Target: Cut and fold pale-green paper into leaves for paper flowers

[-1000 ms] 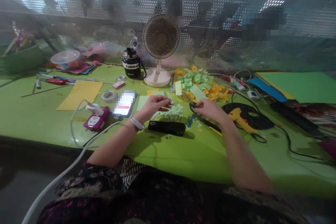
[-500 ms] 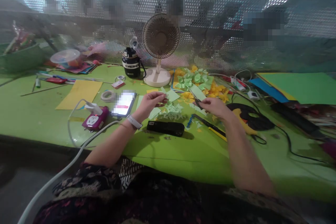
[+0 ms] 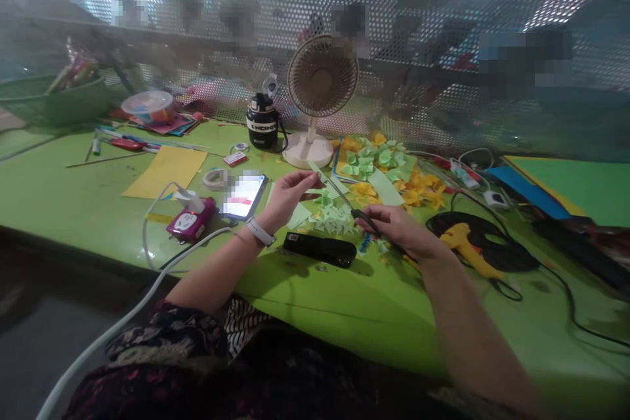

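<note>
My left hand (image 3: 293, 197) pinches a small piece of light green paper (image 3: 315, 168) between thumb and fingertips, a watch on its wrist. My right hand (image 3: 394, 228) grips dark-handled scissors (image 3: 361, 215), whose blades point up and left towards the left fingertips. Whether the blades touch the held paper I cannot tell. Below both hands lies a heap of pale green cut paper pieces (image 3: 339, 216). Nearer to me rests a long black object, perhaps a stapler (image 3: 319, 250). A yellow-and-black cutter (image 3: 411, 262) is mostly hidden under my right wrist.
Green and yellow paper flowers (image 3: 378, 161) are piled behind my hands, beside a fan (image 3: 322, 79) and a black bottle (image 3: 262, 128). To the left are a lit phone (image 3: 243, 195) and a purple power adapter (image 3: 189, 220). A yellow glue gun (image 3: 467, 249) lies at right.
My right hand has come lower and nearer to me, with the scissors now angled towards the left fingertips. The left hand keeps its pinch. The whole view has shifted slightly.
</note>
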A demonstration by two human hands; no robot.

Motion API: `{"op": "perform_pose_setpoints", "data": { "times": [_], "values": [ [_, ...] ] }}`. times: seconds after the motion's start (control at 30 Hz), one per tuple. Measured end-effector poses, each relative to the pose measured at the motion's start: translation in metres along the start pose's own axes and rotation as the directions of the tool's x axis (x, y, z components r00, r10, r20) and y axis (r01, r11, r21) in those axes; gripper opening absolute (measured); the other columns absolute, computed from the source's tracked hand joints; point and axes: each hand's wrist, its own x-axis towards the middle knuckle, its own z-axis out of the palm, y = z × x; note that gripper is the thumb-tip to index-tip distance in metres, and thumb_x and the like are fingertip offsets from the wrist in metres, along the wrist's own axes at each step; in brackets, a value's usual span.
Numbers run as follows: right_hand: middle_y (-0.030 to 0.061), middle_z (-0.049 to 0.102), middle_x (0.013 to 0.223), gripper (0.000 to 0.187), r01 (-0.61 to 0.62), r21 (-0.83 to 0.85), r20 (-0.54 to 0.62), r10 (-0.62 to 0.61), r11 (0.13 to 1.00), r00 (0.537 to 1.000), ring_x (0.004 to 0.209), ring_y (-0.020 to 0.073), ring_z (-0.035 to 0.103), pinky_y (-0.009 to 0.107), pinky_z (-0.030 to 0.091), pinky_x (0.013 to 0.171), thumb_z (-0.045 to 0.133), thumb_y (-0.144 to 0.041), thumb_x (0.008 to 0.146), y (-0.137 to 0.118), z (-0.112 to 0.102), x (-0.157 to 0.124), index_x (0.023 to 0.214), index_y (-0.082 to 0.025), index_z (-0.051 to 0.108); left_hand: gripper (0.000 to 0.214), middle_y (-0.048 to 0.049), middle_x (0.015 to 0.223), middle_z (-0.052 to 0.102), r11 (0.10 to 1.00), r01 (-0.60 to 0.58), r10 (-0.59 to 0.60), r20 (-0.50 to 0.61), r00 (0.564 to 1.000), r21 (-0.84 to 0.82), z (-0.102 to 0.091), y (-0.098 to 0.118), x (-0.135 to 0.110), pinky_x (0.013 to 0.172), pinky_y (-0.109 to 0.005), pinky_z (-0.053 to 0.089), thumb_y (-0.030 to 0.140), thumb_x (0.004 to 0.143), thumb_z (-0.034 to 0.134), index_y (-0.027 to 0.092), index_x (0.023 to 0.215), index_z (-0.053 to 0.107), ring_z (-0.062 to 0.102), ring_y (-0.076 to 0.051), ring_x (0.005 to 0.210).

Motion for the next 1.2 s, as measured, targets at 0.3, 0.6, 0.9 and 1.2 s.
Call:
{"op": "perform_pose_setpoints", "data": {
  "times": [0.3, 0.6, 0.9, 1.2],
  "values": [
    [0.0012, 0.061, 0.073, 0.053, 0.014, 0.006, 0.007, -0.014, 1.000, 1.000, 0.062, 0.0124, 0.051, 0.025, 0.041, 0.058, 0.077, -0.066, 0.061, -0.0026, 0.0024, -0.0009, 0.080, -0.018, 0.066, 0.035, -0.0052, 0.083, 0.073, 0.999, -0.034, 0.034, -0.019, 0.999, -0.010, 0.0034, 0.0013, -0.0021, 0.071, -0.027, 0.057, 0.044, 0.069, 0.081, 0.015, 0.086, 0.070, 0.071, -0.015, 0.080],
    [0.0011, 0.063, 0.073, 0.051, 0.053, 0.076, -0.056, -0.049, 0.996, 0.997, 0.065, 0.0126, 0.053, 0.025, 0.041, 0.059, 0.082, -0.061, 0.060, 0.0019, 0.0032, 0.0006, 0.081, -0.017, 0.068, 0.036, -0.0056, 0.085, 0.075, 0.998, -0.043, 0.043, 0.012, 0.999, -0.050, 0.0015, 0.0008, -0.0025, 0.072, -0.029, 0.057, 0.044, 0.069, 0.081, 0.016, 0.088, 0.071, 0.071, -0.017, 0.082],
    [0.0017, 0.064, 0.072, 0.053, 0.046, 0.076, -0.057, -0.042, 0.996, 0.998, 0.065, 0.0132, 0.054, 0.026, 0.041, 0.059, 0.083, -0.063, 0.056, -0.0017, 0.0052, 0.0000, 0.077, -0.017, 0.068, 0.036, -0.0052, 0.086, 0.074, 0.997, -0.067, 0.066, -0.022, 0.998, -0.044, -0.0002, -0.0026, -0.0004, 0.072, -0.028, 0.056, 0.045, 0.070, 0.080, 0.017, 0.089, 0.071, 0.071, -0.016, 0.081],
    [0.0021, 0.065, 0.073, 0.054, 0.036, 0.068, -0.072, -0.031, 0.997, 0.997, 0.067, 0.0144, 0.056, 0.027, 0.042, 0.061, 0.084, -0.062, 0.053, -0.0042, 0.0073, -0.0009, 0.077, -0.017, 0.068, 0.034, -0.0050, 0.083, 0.074, 0.997, -0.053, 0.054, 0.008, 0.999, -0.062, 0.0026, -0.0006, -0.0030, 0.070, -0.027, 0.056, 0.044, 0.070, 0.080, 0.016, 0.087, 0.071, 0.071, -0.016, 0.079]
  ]
}}
